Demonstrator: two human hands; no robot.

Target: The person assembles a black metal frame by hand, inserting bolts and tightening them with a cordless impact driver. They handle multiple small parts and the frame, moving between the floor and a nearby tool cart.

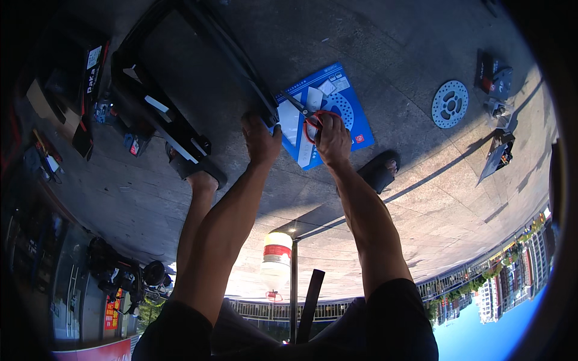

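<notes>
My right hand (333, 139) is closed around the red handles of a pair of scissors (304, 111). The dark blades point up and left, toward the end of a black frame (244, 66). That end is gripped by my left hand (261, 139), its thumb along the right side. The frame is long and angular, and stretches away to the upper left. Below the scissors lies a blue flat package (357, 114) with a picture of a perforated disc on it. Part of the package is hidden by my right hand and the scissors.
A perforated brake disc (450, 104) lies on the paving to the right, near dark boxes (495, 78) and an opened small box (497, 157). On the left are a large open carton (81, 99) and some tools (47, 155). My sandalled feet flank the work.
</notes>
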